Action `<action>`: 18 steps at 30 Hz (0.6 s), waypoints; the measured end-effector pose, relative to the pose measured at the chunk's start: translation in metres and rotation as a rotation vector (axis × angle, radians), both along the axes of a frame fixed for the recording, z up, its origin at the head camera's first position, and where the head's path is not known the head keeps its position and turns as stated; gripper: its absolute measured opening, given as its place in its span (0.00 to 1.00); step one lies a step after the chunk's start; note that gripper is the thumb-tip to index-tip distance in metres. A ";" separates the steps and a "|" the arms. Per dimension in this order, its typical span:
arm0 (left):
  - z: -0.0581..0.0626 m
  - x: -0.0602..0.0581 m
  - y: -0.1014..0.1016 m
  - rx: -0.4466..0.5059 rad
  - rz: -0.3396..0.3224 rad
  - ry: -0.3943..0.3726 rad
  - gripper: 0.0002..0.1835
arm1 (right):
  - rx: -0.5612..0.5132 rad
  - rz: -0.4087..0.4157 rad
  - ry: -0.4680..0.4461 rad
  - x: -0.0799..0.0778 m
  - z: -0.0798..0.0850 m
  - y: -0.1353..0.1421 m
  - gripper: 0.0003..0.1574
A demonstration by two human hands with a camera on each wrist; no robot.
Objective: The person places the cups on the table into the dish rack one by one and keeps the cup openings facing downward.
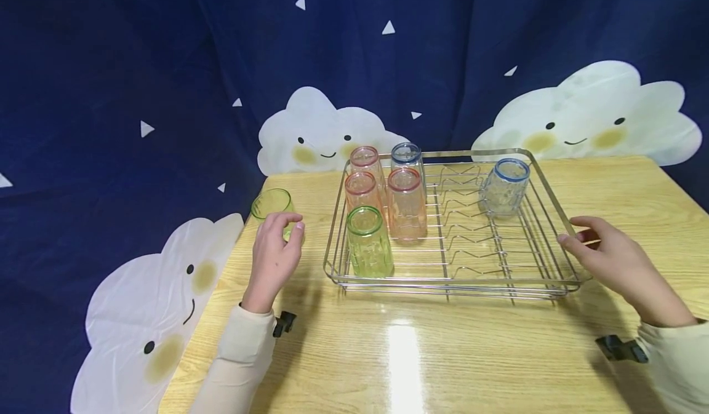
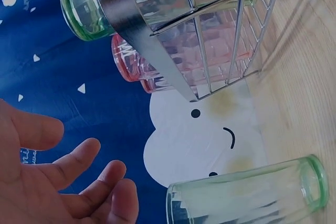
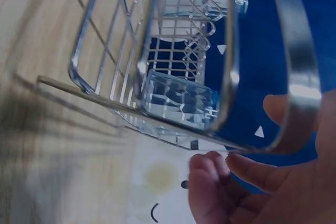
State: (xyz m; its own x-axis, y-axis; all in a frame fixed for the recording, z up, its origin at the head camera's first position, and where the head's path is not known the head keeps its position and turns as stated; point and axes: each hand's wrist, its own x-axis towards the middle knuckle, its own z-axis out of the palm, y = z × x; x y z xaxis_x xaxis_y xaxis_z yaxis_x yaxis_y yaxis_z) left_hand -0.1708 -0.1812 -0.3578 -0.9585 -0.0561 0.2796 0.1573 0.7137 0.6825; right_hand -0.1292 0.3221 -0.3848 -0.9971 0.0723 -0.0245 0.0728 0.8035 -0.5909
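My left hand (image 1: 273, 257) is beside a green glass (image 1: 270, 202) that stands upright on the table. In the left wrist view its fingers are relaxed, apart from the glass, and hold nothing. My right hand (image 1: 615, 260) holds the right rim of a metal wire dish rack (image 1: 445, 283), thumb on the inner side and fingers outside. In the rack's left part several glasses stand bottom up: a green glass (image 1: 370, 248) in front, pink glasses (image 1: 408, 211) behind it and a blue-ringed glass (image 1: 407, 152) at the back. Another blue-ringed glass (image 1: 505, 187) leans at the right.
The wooden table (image 1: 343, 352) carries the rack near its back edge. Behind and to the left hangs a dark blue curtain (image 1: 354, 45) with white clouds. Wire dividers (image 1: 462, 242) run through the rack's middle.
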 end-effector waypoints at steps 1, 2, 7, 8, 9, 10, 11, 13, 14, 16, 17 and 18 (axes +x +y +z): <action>0.000 -0.001 0.000 0.001 -0.003 0.000 0.16 | 0.007 0.000 -0.010 0.000 -0.001 0.000 0.46; 0.000 -0.001 -0.001 0.003 -0.006 -0.001 0.16 | 0.012 -0.001 -0.025 -0.001 -0.001 0.000 0.47; 0.001 -0.006 -0.004 0.028 0.000 0.024 0.16 | 0.066 -0.010 -0.090 -0.005 -0.005 -0.002 0.53; 0.001 -0.008 -0.005 0.036 0.006 0.037 0.16 | 0.074 -0.010 -0.093 -0.005 -0.006 -0.002 0.53; 0.001 -0.010 -0.007 0.042 0.014 0.051 0.16 | 0.083 -0.009 -0.090 -0.006 -0.007 -0.003 0.53; 0.001 -0.012 -0.008 0.047 0.023 0.064 0.16 | 0.086 -0.007 -0.085 -0.006 -0.009 -0.003 0.52; 0.000 -0.014 -0.009 0.054 0.031 0.074 0.16 | 0.088 -0.009 -0.082 -0.007 -0.010 -0.003 0.52; -0.001 -0.018 -0.012 0.067 0.047 0.083 0.16 | 0.096 -0.014 -0.071 -0.006 -0.012 -0.004 0.50; -0.002 -0.019 -0.013 0.073 0.056 0.084 0.16 | 0.097 -0.016 -0.063 -0.006 -0.013 -0.005 0.50; -0.004 -0.020 -0.016 0.082 0.066 0.078 0.16 | 0.104 -0.022 -0.040 -0.006 -0.014 -0.006 0.48; -0.005 -0.020 -0.017 0.084 0.066 0.075 0.16 | 0.110 -0.022 -0.024 -0.006 -0.014 -0.007 0.46; -0.006 -0.021 -0.018 0.083 0.066 0.073 0.16 | 0.116 -0.024 -0.005 -0.006 -0.014 -0.008 0.44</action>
State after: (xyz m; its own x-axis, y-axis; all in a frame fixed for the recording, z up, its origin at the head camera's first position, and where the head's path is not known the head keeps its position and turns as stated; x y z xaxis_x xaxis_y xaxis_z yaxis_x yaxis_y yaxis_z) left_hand -0.1914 -0.1994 -0.3639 -0.9294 -0.1439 0.3399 0.1633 0.6656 0.7282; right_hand -0.1356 0.3142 -0.3991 -0.9949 0.0990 -0.0196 0.0957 0.8645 -0.4935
